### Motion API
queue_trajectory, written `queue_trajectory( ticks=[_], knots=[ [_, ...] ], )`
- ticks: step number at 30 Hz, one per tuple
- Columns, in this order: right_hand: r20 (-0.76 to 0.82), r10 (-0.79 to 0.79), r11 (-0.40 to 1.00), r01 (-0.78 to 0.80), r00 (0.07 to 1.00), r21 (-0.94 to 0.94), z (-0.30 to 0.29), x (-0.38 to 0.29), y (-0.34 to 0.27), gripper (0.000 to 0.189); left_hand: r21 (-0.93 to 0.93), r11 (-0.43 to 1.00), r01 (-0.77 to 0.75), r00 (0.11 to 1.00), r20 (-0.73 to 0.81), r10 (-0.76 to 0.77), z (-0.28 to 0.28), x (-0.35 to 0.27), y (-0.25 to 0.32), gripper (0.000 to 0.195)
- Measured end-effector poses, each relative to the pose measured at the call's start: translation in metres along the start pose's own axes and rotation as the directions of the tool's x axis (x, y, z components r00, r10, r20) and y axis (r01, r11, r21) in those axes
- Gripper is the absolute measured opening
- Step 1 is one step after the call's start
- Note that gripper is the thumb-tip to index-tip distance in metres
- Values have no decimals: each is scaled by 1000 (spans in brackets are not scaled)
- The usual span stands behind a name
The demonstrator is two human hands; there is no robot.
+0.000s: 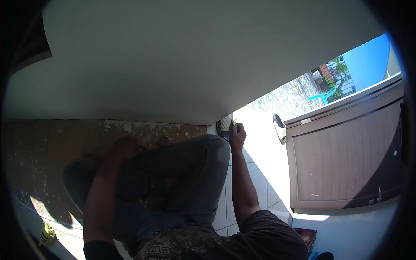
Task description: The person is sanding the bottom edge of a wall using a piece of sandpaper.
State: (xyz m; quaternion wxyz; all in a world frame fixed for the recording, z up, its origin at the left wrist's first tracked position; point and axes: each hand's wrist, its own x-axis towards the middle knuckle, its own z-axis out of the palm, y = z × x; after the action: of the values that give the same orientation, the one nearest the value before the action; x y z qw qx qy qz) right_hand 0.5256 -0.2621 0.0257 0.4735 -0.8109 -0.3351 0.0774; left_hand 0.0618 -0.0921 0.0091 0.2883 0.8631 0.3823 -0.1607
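Note:
I sit cross-legged in grey-blue jeans (195,165) on a brown, paint-flecked surface (61,146). My right hand (238,133) is closed above the floor beyond my right knee, by the wall's end. A small tan piece (234,122) shows at its fingers, too small to name. Just behind it lies a dark sandal with a cream quilted strap (224,125). In deep shadow, my left hand (125,148) is over my lower leg near the wall's base. Its fingers, and anything in them, are too dark to make out. A small dark object (163,140) lies beyond my shin.
A plain pale wall (169,65) rises close in front, with paint flakes (128,126) along its foot. To the right are a second sandal (279,128), a brown panelled door (341,156) and sunlit white tiles (260,130). A yellow-and-black striped object (47,234) stands at lower left.

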Motion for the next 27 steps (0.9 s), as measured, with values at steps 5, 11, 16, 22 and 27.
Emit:
queue_trajectory(
  ticks=[5, 11, 16, 22, 27],
  knots=[
    [-393, -310, 909, 391, 866, 145, -60, 33, -98, 5, 0, 1000, -30, 999, -12, 30, -4, -4, 5, 40],
    [-229, -819, 570, 697, 527, -434, -94, 60, -247, 11, -24, 999, -46, 998, -34, 46, -8, -7, 5, 40],
    [-112, -868, 464, 712, 483, -527, -51, 72, -233, 11, -13, 999, -36, 998, -48, 35, -3, -2, 3, 38],
    [41, -834, 480, 759, 551, -441, -2, 41, -159, 12, -61, 998, -26, 999, -23, 25, 3, -6, -1, 37],
    [336, -661, 529, 734, 671, -426, 31, 18, -67, 18, -43, 999, -27, 1000, -13, 27, 1, -5, -13, 35]
  ],
)
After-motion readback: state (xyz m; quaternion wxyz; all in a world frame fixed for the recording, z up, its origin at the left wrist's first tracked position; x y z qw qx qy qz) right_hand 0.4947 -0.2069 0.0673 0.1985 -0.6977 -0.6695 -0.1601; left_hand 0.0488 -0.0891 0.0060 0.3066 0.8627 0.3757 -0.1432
